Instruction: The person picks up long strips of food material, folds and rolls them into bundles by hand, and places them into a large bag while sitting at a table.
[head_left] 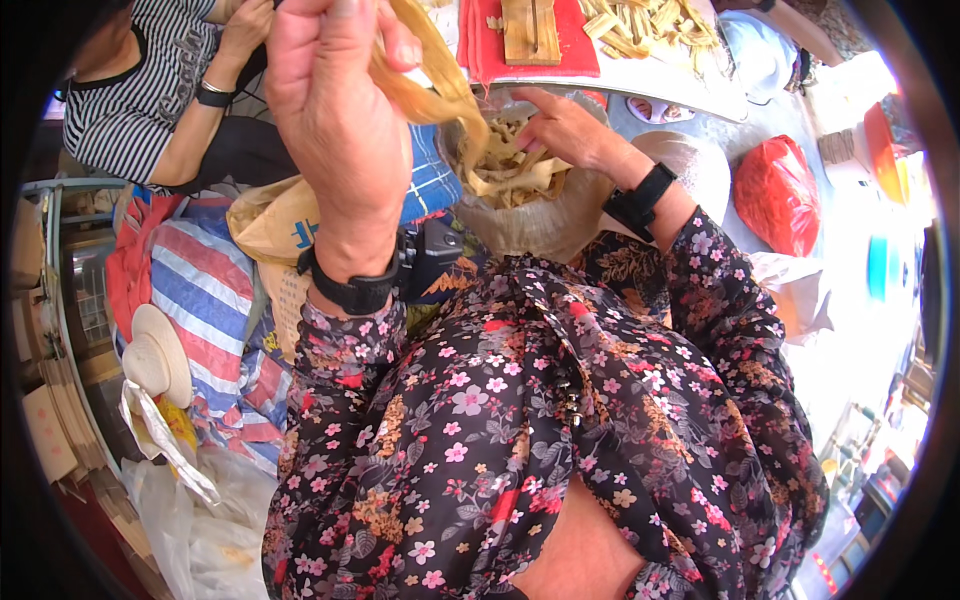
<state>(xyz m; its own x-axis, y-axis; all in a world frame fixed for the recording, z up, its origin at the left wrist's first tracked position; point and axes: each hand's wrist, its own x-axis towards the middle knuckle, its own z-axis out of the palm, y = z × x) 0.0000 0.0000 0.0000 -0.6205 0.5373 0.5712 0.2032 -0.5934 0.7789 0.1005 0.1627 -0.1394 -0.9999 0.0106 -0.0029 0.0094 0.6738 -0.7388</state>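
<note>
My left hand [335, 110] is raised at the upper left, its fingers closed on a long, pale tan dried strip [440, 95]. The strip hangs down and curls toward a sack [540, 225] in front of me. Inside the sack lie many similar tan strips [515, 165]. Over the sack's right side is my right hand [570, 130], its index finger stretched out to the left and the other fingers apart. I see nothing held in it. Beyond the sack, a small wooden block [531, 38] with a dark line down its middle rests on a red cloth [482, 50].
A pile of tan strips [655, 28] covers the right of the table [680, 85]. A red plastic bag [778, 195] stands at the right. To the left are a striped woven bag [200, 290], a pale hat [155, 355] and a seated person in a striped shirt [140, 115].
</note>
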